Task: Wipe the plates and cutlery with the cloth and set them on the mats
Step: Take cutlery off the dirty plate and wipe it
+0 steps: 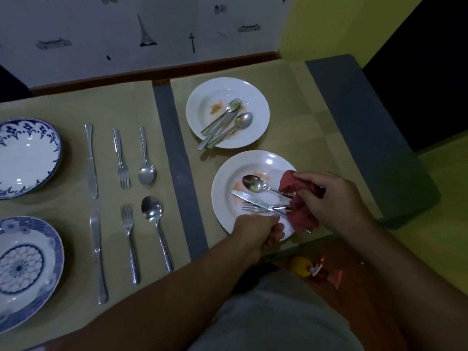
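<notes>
fingers of the left hand are curled tight round the near rim of the near white plate. those of the right hand are bunched round a red cloth, which hides the handle ends of what lies on that plate. under both hands runs the grey tabletop, showing as a strip left of the left fingers and a wide band beyond the right ones. two tan mats lie on it, the right mat beneath the fingers and the left mat well off to their left. on the left mat, far from either hand, sit the farther blue-patterned plate and the nearer blue-patterned plate, with the far row of cutlery and the near row of cutlery laid beside them, each a knife, fork and spoon. straight beyond the fingers, on the right mat, is the far white plate, smeared orange and carrying the crossed cutlery. between the two sets of fingers, on the near white plate, lie a spoon, a knife and a fork, heads pointing left, away from the right fingers, with orange smears by the spoon.
</notes>
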Demonstrator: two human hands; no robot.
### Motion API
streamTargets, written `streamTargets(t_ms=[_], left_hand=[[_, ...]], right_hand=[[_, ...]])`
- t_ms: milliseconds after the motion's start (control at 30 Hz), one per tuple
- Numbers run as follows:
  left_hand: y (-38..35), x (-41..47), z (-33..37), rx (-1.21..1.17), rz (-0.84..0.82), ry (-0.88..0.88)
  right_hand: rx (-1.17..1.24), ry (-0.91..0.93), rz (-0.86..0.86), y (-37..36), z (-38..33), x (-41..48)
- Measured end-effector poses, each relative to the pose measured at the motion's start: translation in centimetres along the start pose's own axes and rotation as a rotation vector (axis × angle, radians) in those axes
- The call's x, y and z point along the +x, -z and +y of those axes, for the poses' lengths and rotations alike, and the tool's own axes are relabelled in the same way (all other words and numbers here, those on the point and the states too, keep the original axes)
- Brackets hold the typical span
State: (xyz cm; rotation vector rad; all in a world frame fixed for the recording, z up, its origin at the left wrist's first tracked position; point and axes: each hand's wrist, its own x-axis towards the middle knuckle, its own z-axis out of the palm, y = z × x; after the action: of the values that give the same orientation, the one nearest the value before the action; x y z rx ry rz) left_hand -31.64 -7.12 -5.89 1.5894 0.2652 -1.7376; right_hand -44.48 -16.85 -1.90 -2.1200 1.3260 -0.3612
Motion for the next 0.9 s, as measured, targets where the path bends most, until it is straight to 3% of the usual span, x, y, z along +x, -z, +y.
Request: streamTargets(t_ms=[233,433,667,833,900], left_hand=[[-2.6,1.5,-0.8,-0.038,0.068,-0.029],[-4.2,1.3,-0.8,0.004,0.221,-0.071],[-3.8,-1.5,-2.3,0.280,0.294,-0.265],[-3.3,-3.3,-2.7,0.231,0.312,-0.411],[-3.1,-3.9,-2.4,0.148,0.311,-0.444]], right_hand=[[0.035,0.056,-0.008,1.5,0.7,-0.4],[0.123,0.090,-0.130,2.0,2.5,0.9],[0.288,0.139,-0.242,2.4,2.3,2.8],[0.227,0.443,-0.254,0.1,-0.9,4.1],[0.134,0.571,-0.343,-1.4,-1.3,4.1]])
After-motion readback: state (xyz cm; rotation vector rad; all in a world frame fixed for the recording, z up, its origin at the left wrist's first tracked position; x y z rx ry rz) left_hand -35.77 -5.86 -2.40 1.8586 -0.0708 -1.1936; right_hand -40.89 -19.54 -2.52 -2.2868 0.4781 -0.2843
